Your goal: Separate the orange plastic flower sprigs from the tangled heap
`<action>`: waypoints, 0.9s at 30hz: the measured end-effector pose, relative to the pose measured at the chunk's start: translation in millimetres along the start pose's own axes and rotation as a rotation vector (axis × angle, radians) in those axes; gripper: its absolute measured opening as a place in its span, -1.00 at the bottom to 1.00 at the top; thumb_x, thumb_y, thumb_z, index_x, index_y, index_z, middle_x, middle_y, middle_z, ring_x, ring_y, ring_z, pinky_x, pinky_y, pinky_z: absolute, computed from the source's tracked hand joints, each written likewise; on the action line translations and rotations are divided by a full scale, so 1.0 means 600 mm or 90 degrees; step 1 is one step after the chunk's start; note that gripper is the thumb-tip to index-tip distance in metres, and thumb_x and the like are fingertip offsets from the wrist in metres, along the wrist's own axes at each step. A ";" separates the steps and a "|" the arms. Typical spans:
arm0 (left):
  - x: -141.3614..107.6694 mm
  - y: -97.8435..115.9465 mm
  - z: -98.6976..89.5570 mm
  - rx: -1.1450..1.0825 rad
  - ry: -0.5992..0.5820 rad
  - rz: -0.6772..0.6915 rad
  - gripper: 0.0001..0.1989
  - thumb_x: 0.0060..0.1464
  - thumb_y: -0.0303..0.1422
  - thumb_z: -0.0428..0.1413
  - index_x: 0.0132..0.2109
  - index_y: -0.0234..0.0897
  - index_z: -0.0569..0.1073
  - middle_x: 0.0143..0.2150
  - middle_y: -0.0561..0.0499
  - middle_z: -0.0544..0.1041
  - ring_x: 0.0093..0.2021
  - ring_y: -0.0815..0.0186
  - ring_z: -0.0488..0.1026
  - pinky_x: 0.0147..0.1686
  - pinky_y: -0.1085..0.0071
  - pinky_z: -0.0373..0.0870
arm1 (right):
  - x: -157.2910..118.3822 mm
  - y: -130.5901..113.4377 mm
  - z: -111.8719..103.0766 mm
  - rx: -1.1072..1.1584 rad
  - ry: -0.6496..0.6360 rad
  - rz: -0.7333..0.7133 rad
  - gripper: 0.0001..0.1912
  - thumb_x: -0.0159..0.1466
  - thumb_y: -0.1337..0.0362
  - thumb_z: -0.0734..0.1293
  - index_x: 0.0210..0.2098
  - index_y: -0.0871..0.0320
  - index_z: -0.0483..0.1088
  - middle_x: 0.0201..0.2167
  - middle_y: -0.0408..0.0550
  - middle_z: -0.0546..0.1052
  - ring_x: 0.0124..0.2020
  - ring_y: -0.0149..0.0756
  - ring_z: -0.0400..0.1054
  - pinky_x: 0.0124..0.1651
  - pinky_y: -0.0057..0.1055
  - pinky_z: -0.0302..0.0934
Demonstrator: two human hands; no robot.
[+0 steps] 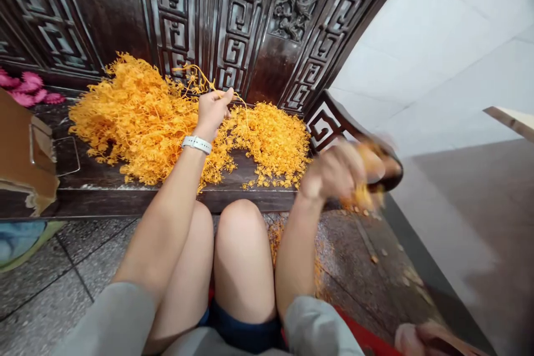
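Observation:
My left hand (214, 111), wearing a pale watch on the wrist, pinches a thin orange plastic stem (200, 73) between thumb and fingers. Under and left of it lies a large heap of orange plastic sprigs (142, 122) on the dark wooden bench. To its right is a lower pile of small orange pieces (277, 142). My right hand (334, 172) is smeared by motion beside the curved end of the bench's armrest (394, 172). Blurred orange bits (361, 197) show just below that hand; whether its fingers hold them I cannot tell.
The carved bench back (175, 11) rises behind the heaps. At left stand a torn cardboard box (20, 150), a wire handle (77, 156) and pink pieces (31, 89). Orange scraps (321, 272) litter the tiled floor. A white wall (400, 67) bounds the right side.

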State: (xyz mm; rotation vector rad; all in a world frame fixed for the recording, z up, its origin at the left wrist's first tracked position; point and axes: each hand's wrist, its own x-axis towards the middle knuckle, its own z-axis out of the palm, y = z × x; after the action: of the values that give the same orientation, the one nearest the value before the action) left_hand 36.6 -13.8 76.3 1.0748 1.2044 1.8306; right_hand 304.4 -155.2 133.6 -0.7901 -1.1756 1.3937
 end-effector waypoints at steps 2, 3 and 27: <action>-0.006 0.008 0.005 -0.026 0.005 -0.007 -0.61 0.25 -0.01 0.26 -0.40 -0.17 0.47 -0.66 0.14 0.24 -0.61 0.39 0.28 -0.48 0.38 0.27 | 0.046 0.046 0.017 0.036 0.012 0.016 -0.62 0.36 0.06 0.42 0.12 -0.01 0.51 -0.28 -0.06 0.59 -0.44 -0.38 0.39 -0.51 -0.44 0.29; -0.010 0.013 0.007 -0.039 0.004 -0.017 -0.61 0.25 -0.02 0.26 -0.40 -0.18 0.48 -0.66 0.15 0.24 -0.61 0.40 0.29 -0.48 0.39 0.29 | 0.063 0.071 0.023 0.057 0.020 0.027 -0.61 0.35 0.09 0.43 0.14 -0.01 0.50 -0.25 -0.06 0.59 -0.43 -0.39 0.39 -0.50 -0.45 0.30; -0.081 0.037 0.087 0.144 -0.204 0.050 -0.75 0.13 -0.33 0.39 -0.44 -0.31 0.57 -0.59 0.10 0.32 -0.55 0.44 0.19 -0.43 0.40 0.22 | 0.121 0.190 0.054 0.132 0.091 -0.031 -0.53 0.40 -0.13 0.38 -0.41 0.10 0.30 -0.67 -0.36 0.07 -0.65 -0.52 -0.14 -0.59 -0.53 -0.14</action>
State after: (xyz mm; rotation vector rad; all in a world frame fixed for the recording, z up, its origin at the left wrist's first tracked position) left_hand 102.2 -44.4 96.3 1.4976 1.2049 1.5277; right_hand 225.7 -81.9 45.7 -0.6970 -0.9176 1.3705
